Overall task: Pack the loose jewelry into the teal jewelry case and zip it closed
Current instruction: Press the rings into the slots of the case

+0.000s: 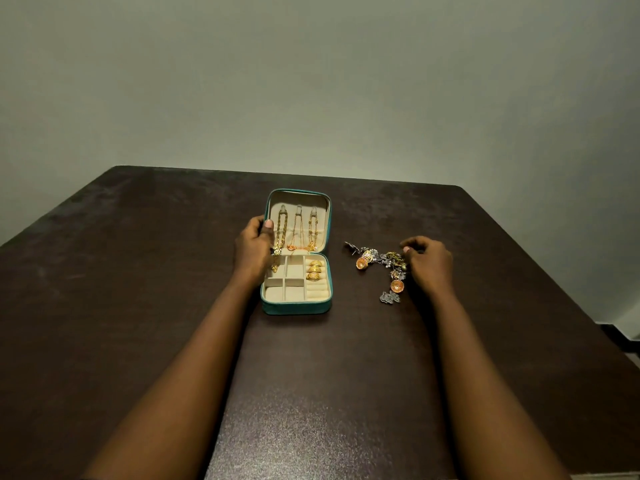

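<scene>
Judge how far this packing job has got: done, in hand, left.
Done: three chains hang in the lid and three gold rings sit in the ring roll. In hand: the left hand holds the teal case open while the right hand curls over the loose pile. Left: that pile, then zipping.

The left hand (254, 249) grips the open teal jewelry case (296, 306) by its left edge; chains (298, 230) and three gold rings (315, 270) sit inside. The right hand (431, 265) touches the loose jewelry (381, 259) on the table (138, 271) with curled fingers.
</scene>
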A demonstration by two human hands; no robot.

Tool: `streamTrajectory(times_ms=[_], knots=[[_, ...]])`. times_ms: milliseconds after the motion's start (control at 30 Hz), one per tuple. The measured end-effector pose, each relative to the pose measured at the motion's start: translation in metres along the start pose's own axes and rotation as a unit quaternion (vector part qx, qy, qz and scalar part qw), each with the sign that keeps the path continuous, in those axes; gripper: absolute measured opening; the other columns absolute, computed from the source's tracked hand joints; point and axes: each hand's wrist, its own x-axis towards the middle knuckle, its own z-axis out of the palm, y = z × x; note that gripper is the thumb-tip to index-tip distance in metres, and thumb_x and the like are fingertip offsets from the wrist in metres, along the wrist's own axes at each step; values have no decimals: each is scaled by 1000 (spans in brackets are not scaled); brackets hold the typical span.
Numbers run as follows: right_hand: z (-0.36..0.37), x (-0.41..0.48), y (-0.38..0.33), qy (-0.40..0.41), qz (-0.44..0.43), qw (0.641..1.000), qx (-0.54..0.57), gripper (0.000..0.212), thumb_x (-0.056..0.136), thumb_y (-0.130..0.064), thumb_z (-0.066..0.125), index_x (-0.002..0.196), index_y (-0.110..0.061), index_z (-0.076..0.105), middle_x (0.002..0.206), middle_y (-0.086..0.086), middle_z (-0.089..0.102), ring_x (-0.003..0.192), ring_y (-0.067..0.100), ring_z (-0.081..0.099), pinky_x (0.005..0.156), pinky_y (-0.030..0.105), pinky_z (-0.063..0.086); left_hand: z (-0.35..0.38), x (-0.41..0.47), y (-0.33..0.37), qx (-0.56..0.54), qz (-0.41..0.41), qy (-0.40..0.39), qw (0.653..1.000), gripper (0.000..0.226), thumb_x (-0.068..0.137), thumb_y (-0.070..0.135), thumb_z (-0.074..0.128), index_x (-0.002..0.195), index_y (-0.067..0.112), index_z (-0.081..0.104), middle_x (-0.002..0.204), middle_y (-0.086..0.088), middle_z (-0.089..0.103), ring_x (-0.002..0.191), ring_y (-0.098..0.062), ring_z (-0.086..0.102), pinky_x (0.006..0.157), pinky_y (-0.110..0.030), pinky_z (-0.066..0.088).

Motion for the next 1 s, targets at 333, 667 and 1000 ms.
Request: streamTrajectory(times_ms=[333, 667, 1000], knots=[[7, -7, -8, -85, -129, 980, -122, 24, 82, -12, 60, 104, -15, 71, 117, 8, 51, 111, 25, 50, 93, 30, 42, 0, 0, -2, -12, -7, 1, 1000, 19, 100, 24, 38, 101, 20, 56, 104, -7, 65, 99, -27, 63, 91, -50, 51], [9, -11, -12, -93, -135, 967, -194, 19, 85, -13, 55, 95, -4, 68, 103, 14, 62, 101, 33, 56, 86, 38, 47, 0, -2, -1, -1, -1, 2, 1000, 18, 100, 25, 38, 103, 21, 56, 103, -5, 65, 99, -25, 63, 90, -50, 51], [2, -4, -12, -26, -22, 998, 46, 11, 83, -8, 65, 87, -11, 74, 91, 5, 71, 85, 14, 63, 77, 25, 48, 0, 2, -5, 1, 4, 5, 1000, 18, 100, 24, 39, 96, 23, 57, 99, -4, 65, 95, -25, 62, 90, -50, 51]])
